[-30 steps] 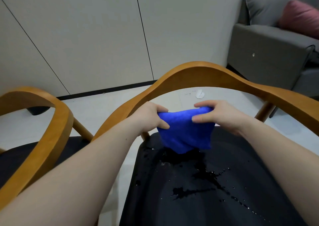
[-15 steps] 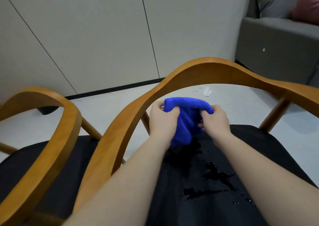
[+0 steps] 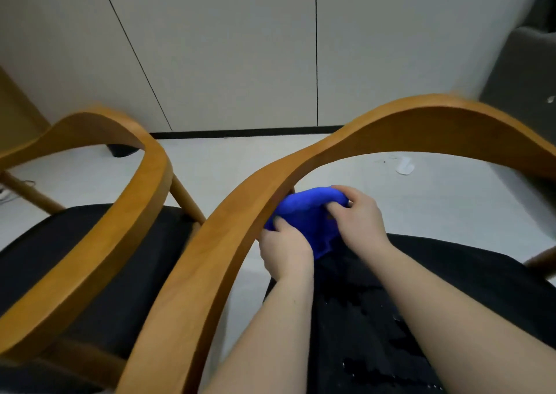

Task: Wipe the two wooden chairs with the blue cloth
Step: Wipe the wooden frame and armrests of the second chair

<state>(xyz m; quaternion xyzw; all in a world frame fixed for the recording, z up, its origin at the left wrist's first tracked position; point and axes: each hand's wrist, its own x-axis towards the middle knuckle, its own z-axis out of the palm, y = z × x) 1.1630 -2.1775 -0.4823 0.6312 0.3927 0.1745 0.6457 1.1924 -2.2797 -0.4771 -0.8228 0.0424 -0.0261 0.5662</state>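
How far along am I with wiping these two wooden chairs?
Done: nothing I can confirm, only wet splashes on the right chair's black seat. In hand: left hand and right hand both grip the bunched blue cloth beside that chair's wooden rail. Left: apparently wiping both it and the left chair.

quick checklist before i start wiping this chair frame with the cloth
1. Cloth in hand: ok. The left hand and right hand both hold the blue cloth.
2. Cloth spread flat for wiping: not ok, it is bunched up.
3. Cloth at the wood: ok, it sits right beside the right chair's frame; contact cannot tell.
4. Seat dry: not ok, wet marks on the black seat.
5. Second chair nearby: ok, the left chair stands alongside.
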